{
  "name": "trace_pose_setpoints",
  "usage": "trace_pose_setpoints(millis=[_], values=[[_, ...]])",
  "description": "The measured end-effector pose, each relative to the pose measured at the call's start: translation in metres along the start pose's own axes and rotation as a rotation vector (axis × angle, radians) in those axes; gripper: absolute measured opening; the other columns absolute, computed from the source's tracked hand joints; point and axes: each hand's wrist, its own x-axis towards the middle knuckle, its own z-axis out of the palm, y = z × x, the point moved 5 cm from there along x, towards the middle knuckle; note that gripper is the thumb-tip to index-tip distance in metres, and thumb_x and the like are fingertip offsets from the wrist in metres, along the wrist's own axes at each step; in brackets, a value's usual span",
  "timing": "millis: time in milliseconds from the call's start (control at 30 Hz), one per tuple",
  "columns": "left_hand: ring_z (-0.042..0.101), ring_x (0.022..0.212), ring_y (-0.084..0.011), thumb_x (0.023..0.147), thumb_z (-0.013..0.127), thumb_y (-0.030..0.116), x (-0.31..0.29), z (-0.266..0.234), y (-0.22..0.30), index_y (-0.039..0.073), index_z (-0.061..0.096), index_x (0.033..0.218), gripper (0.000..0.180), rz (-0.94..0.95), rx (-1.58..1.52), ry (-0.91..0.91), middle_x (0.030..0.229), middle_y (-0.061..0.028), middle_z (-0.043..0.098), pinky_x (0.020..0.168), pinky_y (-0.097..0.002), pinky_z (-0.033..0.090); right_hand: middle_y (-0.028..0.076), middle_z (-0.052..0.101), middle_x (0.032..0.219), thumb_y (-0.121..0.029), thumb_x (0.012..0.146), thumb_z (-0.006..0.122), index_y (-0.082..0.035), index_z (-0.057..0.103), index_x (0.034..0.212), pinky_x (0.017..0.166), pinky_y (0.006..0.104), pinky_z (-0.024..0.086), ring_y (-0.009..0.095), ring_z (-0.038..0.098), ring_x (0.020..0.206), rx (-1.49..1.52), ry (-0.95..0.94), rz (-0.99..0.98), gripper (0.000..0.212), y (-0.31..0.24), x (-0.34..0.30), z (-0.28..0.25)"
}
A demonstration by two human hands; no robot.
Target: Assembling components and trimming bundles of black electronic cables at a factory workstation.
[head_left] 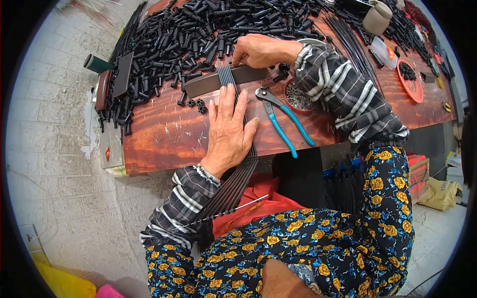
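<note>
My left hand [228,126] lies with its fingers stretched out over a row of thin dark rods [226,75]. Side by side, the rods cross a dark flat bar [201,87] and run back under the hand, fanning out past the table edge to my lap. Just beyond, my right hand [256,51] is closed at the rods' far ends, by the bar. Its fingertips are mostly hidden, so what they pinch cannot be made out. Pliers with teal handles [281,136] rest to the right of my left hand. Beside them stands a round bowl of small metal pins [297,95].
A large heap of black tubular parts [174,42] covers the table's far side. Loose pins are scattered across the reddish wooden tabletop [149,149]. At the right are a red plate [411,89] of small black parts, a bundle of dark rods [350,42] and a beige jug [377,19].
</note>
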Motion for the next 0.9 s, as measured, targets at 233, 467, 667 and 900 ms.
trace_pose_setpoints(millis=[233,467,667,900], values=[[0.019,0.14,-0.0394,0.091,0.055,0.028,0.0,0.001,0.0,0.004,0.039,0.139,0.057,0.012,-0.001,0.001,0.15,-0.0221,0.023,0.111,-0.0542,0.015,0.017,0.068,0.077,-0.002,0.068,0.06,-0.001,0.072,0.094,0.064,0.0362,0.05,0.029,0.066,0.072,0.047,0.131,-0.008,0.028,-0.001,0.004,-0.01],[0.019,0.14,-0.0398,0.091,0.055,0.028,-0.001,0.002,0.0,0.007,0.04,0.139,0.054,0.01,0.005,0.009,0.15,-0.0208,0.024,0.111,-0.0551,0.016,0.014,0.067,0.07,0.001,0.063,0.06,0.002,0.071,0.085,0.061,0.0328,0.051,0.021,0.064,0.065,0.265,-0.004,0.292,0.025,0.019,0.005,-0.002],[0.018,0.14,-0.0401,0.091,0.055,0.029,0.0,0.001,0.0,0.007,0.041,0.138,0.054,0.012,0.002,0.006,0.15,-0.0213,0.023,0.111,-0.0551,0.015,0.011,0.07,0.076,0.002,0.066,0.062,0.0,0.073,0.086,0.062,0.0315,0.051,0.018,0.066,0.07,0.102,0.08,0.065,0.023,0.007,0.004,-0.009],[0.019,0.14,-0.0401,0.091,0.056,0.03,-0.001,0.001,-0.001,0.008,0.042,0.138,0.053,0.022,0.02,0.014,0.15,-0.0213,0.023,0.111,-0.056,0.014,0.011,0.07,0.076,-0.002,0.067,0.063,0.0,0.072,0.092,0.064,0.0294,0.05,0.015,0.064,0.07,0.356,-0.019,0.134,0.026,0.014,0.008,-0.001]])
